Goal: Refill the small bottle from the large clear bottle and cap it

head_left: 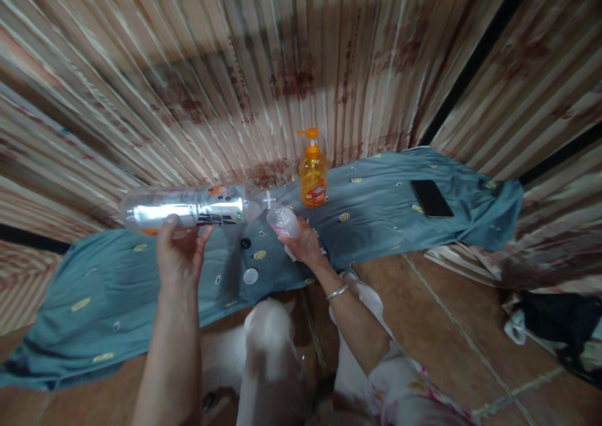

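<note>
My left hand [181,247] is closed around the underside of a large clear plastic bottle [188,209] with a silver label, tipped onto its side. Its neck points right and meets the mouth of a small clear bottle [283,220]. That small bottle, tilted toward the large one, is gripped by my right hand [305,244]. Whether liquid passes between the two mouths is too blurred to tell. On the cloth below lie a black cap [245,243] and a whitish round cap [251,276].
An orange pump bottle [313,178] stands upright behind my right hand. A black phone [431,198] lies farther right on the blue-green cloth [371,225]. Striped curtain [282,68] hangs behind. Dark fabric [559,319] sits on the tiled floor [423,338] at right.
</note>
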Demonstrator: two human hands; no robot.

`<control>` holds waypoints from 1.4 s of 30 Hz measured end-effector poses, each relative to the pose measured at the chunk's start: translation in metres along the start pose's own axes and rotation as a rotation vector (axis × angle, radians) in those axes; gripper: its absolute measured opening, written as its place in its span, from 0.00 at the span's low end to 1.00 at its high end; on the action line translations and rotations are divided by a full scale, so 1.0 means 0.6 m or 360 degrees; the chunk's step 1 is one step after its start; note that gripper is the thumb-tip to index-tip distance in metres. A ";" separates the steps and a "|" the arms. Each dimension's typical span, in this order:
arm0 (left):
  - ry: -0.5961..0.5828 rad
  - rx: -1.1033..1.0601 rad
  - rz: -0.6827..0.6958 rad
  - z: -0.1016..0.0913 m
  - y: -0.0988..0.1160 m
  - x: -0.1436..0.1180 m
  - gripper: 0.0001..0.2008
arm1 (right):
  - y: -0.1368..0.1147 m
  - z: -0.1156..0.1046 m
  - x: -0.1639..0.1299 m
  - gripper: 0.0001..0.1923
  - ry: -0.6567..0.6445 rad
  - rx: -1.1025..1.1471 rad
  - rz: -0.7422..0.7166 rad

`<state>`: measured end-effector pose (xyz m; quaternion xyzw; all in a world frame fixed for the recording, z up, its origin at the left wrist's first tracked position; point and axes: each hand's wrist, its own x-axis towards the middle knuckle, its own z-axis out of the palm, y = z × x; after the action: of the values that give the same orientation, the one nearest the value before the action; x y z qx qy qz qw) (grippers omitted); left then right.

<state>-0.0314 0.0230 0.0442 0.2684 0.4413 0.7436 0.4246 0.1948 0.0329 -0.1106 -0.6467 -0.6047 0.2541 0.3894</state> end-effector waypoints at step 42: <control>-0.0156 0.0123 0.0299 0.031 0.028 0.013 0.24 | -0.001 -0.007 0.002 0.26 -0.0029 -0.0043 -0.0070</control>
<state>-0.0275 0.0335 0.0680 0.3608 0.4212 0.7486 0.3634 0.1980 0.0334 -0.1074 -0.6361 -0.6255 0.2432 0.3808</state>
